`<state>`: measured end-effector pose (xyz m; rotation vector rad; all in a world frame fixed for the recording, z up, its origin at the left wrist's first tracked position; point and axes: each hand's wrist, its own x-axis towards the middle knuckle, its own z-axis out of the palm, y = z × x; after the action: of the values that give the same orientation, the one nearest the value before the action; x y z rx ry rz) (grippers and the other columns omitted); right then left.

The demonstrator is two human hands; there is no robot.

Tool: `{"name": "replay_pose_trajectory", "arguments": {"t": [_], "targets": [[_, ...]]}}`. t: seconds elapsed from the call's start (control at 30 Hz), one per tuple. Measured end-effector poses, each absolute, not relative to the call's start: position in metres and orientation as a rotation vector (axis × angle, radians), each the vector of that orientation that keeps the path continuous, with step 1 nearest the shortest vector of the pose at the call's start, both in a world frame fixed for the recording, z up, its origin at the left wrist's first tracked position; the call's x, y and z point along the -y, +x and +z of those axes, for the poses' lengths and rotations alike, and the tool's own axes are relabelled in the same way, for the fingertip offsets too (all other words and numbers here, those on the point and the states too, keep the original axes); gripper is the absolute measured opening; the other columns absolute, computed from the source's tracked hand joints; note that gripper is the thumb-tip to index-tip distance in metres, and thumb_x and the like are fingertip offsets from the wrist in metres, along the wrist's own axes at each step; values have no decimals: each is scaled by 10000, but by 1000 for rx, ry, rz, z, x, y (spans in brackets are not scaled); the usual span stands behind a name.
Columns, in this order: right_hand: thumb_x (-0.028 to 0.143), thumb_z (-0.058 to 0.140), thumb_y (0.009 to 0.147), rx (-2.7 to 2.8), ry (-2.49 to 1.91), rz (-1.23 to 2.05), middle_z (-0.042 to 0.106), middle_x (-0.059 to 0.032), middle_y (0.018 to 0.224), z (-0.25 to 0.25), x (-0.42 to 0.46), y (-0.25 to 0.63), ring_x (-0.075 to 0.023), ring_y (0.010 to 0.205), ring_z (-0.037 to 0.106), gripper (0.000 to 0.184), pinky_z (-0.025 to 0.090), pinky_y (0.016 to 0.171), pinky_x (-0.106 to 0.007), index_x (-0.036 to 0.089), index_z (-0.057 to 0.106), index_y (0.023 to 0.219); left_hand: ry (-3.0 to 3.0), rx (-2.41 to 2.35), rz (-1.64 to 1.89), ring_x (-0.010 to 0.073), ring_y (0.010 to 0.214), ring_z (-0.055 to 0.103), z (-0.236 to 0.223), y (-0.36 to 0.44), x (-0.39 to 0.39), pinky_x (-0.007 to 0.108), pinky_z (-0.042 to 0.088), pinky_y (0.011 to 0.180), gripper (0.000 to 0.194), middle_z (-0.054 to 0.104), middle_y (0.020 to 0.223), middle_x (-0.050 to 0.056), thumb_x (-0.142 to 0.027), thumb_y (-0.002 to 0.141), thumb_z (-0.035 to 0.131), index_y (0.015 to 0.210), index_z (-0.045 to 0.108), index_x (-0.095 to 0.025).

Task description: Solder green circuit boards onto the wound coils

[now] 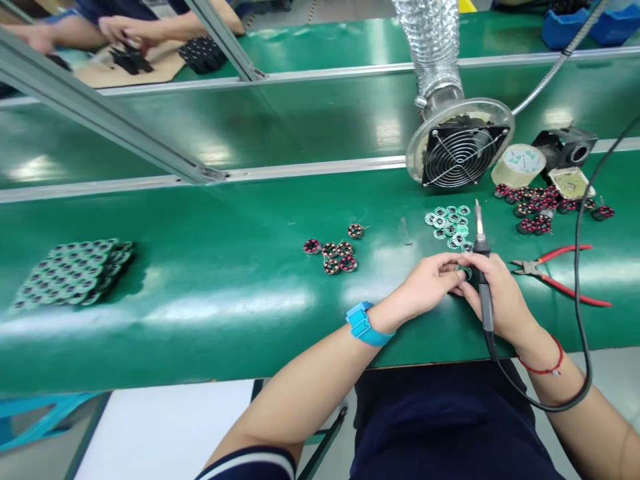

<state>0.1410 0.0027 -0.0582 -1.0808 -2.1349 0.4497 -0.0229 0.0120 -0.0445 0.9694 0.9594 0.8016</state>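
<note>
My left hand [431, 285], with a blue band at its wrist, pinches a small round circuit board [466, 273]; whether a coil sits under it is hidden by the fingers. My right hand [507, 300] has a soldering iron [484, 287] tucked in it, tip pointing up and away from me. The fingertips of that hand also meet at the small board. Just beyond the hands lies a loose group of round green boards [453, 223]. To the right rest red-handled cutting pliers [555, 270], jaws toward my right hand.
Copper-wound coils [336, 255] lie left of my hands, more wound coils [537, 203] at right by a tape roll [519, 165]. A fume extractor fan [460, 157] hangs ahead. Stacked board panels [70, 273] lie far left. The iron's cable [580, 280] loops over my right forearm. Across, another person works.
</note>
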Motion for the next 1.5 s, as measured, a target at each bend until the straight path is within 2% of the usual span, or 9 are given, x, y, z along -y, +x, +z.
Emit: {"name": "replay_pose_trajectory", "arguments": {"t": [0.17, 0.33, 0.47, 0.57, 0.73, 0.97, 1.13, 1.27, 1.5], "targets": [[266, 650, 849, 2082, -1076, 458, 630, -111, 1224, -61, -3, 149, -258, 978, 607, 529, 533, 838, -476, 247, 458, 1342, 1272, -1384, 908, 112, 671, 622, -46, -55, -41, 264, 547, 647, 219, 602, 790, 15, -160, 881, 508, 1096, 523, -123], [205, 659, 835, 2037, -1052, 505, 625, -112, 1250, -63, -1, 154, -261, 1017, 642, 567, 554, 858, -479, 255, 449, 1360, 1475, -1755, 919, 223, 963, 569, -41, -92, -66, 447, 445, 989, 122, 579, 876, 77, -121, 838, 536, 910, 634, -121], [162, 642, 835, 2053, -999, 574, 626, -110, 1254, -60, 2, 152, -267, 1058, 640, 574, 564, 868, -481, 272, 444, 1362, 1586, -1968, 909, 284, 1129, 476, -24, -114, -60, 501, 334, 1088, 336, 534, 1113, 159, -107, 842, 495, 1162, 592, -68], [145, 633, 836, 2051, -982, 601, 632, -107, 1250, -59, 4, 151, -264, 1054, 647, 574, 568, 874, -480, 273, 442, 1362, 1796, -2174, 674, 299, 1122, 458, -14, -140, -47, 522, 369, 1036, 457, 516, 1197, 151, -35, 783, 449, 1212, 581, -122], [147, 626, 845, 2025, -1017, 574, 647, -99, 1225, -56, 4, 151, -253, 1020, 659, 558, 574, 862, -461, 276, 448, 1359, 1911, -1941, 289, 254, 1006, 523, -22, -171, -42, 482, 442, 957, 394, 592, 1068, 91, -54, 774, 480, 1092, 651, -211], [121, 597, 859, 2025, -1016, 511, 695, -80, 1106, -56, 3, 147, -207, 873, 676, 477, 586, 756, -383, 263, 503, 1304, 1734, -1688, 617, 141, 755, 545, -18, -128, -45, 321, 481, 748, 226, 580, 894, 36, -224, 843, 594, 1056, 640, -162], [157, 619, 849, 2012, -1001, 487, 650, -102, 1201, -58, 3, 138, -249, 1032, 652, 582, 588, 818, -439, 281, 399, 1373, 1235, -1205, 770, 88, 618, 469, -18, -60, -22, 226, 384, 593, 222, 508, 682, -40, -321, 805, 658, 926, 579, -152], [189, 620, 851, 2035, -1023, 387, 651, -92, 1094, -58, 3, 132, -274, 986, 639, 573, 577, 803, -489, 304, 397, 1366, 1065, -1091, 760, 78, 625, 470, -28, -27, -6, 224, 386, 603, 207, 510, 696, -47, -305, 801, 666, 856, 525, -164], [196, 645, 855, 1835, -1039, 559, 672, -70, 1110, -52, 4, 139, -220, 999, 670, 567, 576, 846, -412, 290, 404, 1360, 853, -983, 785, 79, 701, 538, -32, -29, -6, 243, 443, 683, 350, 567, 848, -13, -354, 767, 725, 968, 505, -171]]}}
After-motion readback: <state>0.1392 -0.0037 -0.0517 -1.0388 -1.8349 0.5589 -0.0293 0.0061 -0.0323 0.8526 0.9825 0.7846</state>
